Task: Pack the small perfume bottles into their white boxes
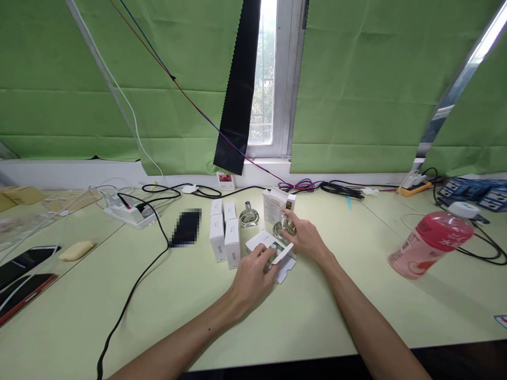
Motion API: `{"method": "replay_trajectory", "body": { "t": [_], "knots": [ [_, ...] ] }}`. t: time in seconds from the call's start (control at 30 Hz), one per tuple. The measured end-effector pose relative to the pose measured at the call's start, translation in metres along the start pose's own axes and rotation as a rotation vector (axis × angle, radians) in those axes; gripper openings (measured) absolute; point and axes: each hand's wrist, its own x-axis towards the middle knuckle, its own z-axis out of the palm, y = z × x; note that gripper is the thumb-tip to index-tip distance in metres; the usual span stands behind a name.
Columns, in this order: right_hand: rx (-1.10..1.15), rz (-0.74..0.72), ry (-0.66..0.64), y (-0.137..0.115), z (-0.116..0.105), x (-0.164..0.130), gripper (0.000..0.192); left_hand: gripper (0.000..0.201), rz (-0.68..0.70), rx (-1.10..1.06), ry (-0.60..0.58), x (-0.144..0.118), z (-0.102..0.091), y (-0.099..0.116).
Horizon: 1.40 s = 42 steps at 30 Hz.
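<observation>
Just below the centre of the frame, the left hand [253,272] pinches an open white box [273,253] lying on the table [309,311], while the right hand [304,237] closes its fingers around a small glass bottle [283,228] standing just behind that box. Crowding in on the left is a tight cluster of upright white boxes [224,235], with a second glass bottle [249,214] behind them and another opened carton [277,205] right at the back of the right hand. A black cable [138,279] snakes across the left of the pale green table from a white power strip [129,211]. At right, a pink bottle [433,243] lies tilted, well apart. Phones [24,274] sit at the far left edge. Green curtains [376,84] cover the wall, a window [263,74] showing at top centre.
</observation>
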Motion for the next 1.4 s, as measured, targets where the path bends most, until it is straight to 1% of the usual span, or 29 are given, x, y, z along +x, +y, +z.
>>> {"method": "replay_trajectory", "body": {
  "t": [0.13,0.27,0.37,0.57,0.73,0.83,1.0,1.13,1.27,1.4],
  "knots": [
    [0.006,-0.008,0.004,0.003,-0.001,0.000,0.051,0.020,0.006,0.011,-0.008,-0.001,-0.001,0.001],
    [0.008,0.012,0.004,0.003,-0.002,-0.001,0.050,0.017,0.048,0.069,-0.020,-0.003,0.000,0.000],
    [0.022,0.015,0.007,0.001,-0.003,-0.002,0.049,0.019,0.096,0.134,-0.035,-0.004,0.003,-0.002],
    [0.079,0.008,0.025,0.001,-0.002,-0.002,0.041,0.023,0.176,0.212,-0.048,-0.005,0.006,-0.004],
    [0.102,0.010,0.025,0.001,-0.002,-0.001,0.038,0.021,0.261,0.214,0.014,-0.005,0.009,-0.008],
    [0.112,0.010,0.027,0.000,-0.002,-0.001,0.036,0.019,0.286,0.198,0.058,-0.005,0.011,-0.010],
    [0.133,0.009,0.032,0.000,-0.002,-0.001,0.034,0.018,0.265,0.151,0.062,-0.005,0.011,-0.009],
    [0.124,0.005,0.039,0.002,-0.001,-0.001,0.036,0.019,0.203,0.097,0.048,-0.004,0.011,-0.008],
    [0.089,0.003,0.038,0.001,-0.002,0.000,0.041,0.020,0.131,0.031,0.026,-0.004,0.011,-0.007],
    [0.037,0.010,0.040,-0.001,-0.002,0.000,0.041,0.021,0.084,-0.033,0.036,-0.002,0.010,-0.008]
  ]
}}
